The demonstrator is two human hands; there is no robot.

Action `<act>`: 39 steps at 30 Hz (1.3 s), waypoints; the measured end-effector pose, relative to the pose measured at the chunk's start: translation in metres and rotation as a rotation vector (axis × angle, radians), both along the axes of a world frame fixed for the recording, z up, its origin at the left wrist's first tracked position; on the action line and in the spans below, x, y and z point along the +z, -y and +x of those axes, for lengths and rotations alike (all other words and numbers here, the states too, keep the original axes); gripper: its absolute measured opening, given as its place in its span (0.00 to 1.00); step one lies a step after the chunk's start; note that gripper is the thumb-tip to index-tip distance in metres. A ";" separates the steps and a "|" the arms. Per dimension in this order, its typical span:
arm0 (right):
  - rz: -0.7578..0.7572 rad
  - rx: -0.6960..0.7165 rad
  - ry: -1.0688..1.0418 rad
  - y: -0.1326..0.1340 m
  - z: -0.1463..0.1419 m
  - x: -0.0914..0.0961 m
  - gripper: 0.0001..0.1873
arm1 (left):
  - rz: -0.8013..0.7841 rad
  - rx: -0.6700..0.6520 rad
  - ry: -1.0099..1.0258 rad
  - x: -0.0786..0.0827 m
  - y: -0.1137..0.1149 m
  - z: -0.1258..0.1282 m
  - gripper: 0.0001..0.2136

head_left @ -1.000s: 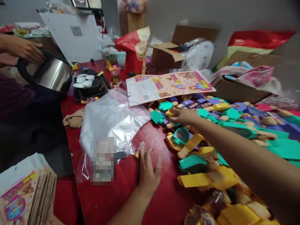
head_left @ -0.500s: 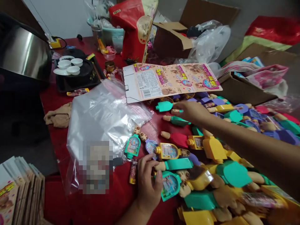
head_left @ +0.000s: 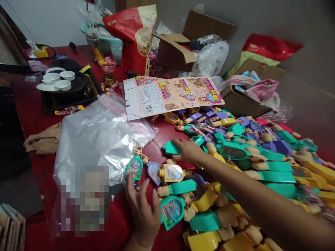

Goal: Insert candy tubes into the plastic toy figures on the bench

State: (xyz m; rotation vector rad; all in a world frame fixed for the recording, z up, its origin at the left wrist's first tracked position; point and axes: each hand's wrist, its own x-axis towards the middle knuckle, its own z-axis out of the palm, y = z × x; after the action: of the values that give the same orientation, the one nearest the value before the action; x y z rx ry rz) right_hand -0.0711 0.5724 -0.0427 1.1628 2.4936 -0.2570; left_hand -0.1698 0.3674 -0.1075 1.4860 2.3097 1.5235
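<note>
Right hand [head_left: 190, 151] grip closed on green plastic toy [head_left: 171, 148], just right of the clear plastic bags [head_left: 86, 139]; left hand [head_left: 143, 209] grip open, fingers spread, fingertip at green pinball-style toy [head_left: 134, 169] on the bags' right edge. Right forearm [head_left: 251, 195], low over the toy pile [head_left: 274, 176] right of the bags, could drag pieces if pulled back flat; left fingers could snag bag film, skewing that toy.
</note>
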 end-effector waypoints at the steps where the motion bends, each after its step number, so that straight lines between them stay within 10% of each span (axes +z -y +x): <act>1: -0.045 0.021 -0.016 0.005 0.003 0.005 0.28 | -0.009 -0.043 -0.024 0.000 0.000 0.001 0.12; 7: -0.260 0.118 -0.053 0.039 -0.001 0.047 0.26 | 0.131 -0.363 0.147 -0.003 0.011 0.001 0.08; 12: -0.375 0.099 -0.010 -0.016 0.007 0.075 0.14 | 0.205 -0.405 0.355 -0.006 0.011 0.001 0.10; 18: -0.052 -0.101 0.074 -0.075 0.046 0.055 0.14 | 0.144 -0.464 0.318 -0.002 0.000 0.001 0.09; 23: -0.159 0.016 0.087 0.014 0.055 0.030 0.06 | 0.066 -0.576 0.170 0.003 -0.001 -0.005 0.15; 28: -0.256 -0.022 0.032 0.095 0.060 0.037 0.16 | 0.146 -0.468 0.429 -0.003 0.007 -0.013 0.13; 33: -0.140 -0.190 -0.060 0.047 0.087 0.056 0.11 | 0.169 -0.493 0.507 0.001 0.009 -0.009 0.11; 39: 0.066 -0.315 -0.090 0.011 0.087 0.023 0.23 | 0.079 -0.537 0.153 0.014 0.003 -0.007 0.15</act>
State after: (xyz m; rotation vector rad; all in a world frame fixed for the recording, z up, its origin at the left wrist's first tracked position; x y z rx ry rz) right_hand 0.0159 0.5616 -0.0197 1.6049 2.4011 -0.3195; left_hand -0.1766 0.3643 -0.0939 1.7444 1.6008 1.5098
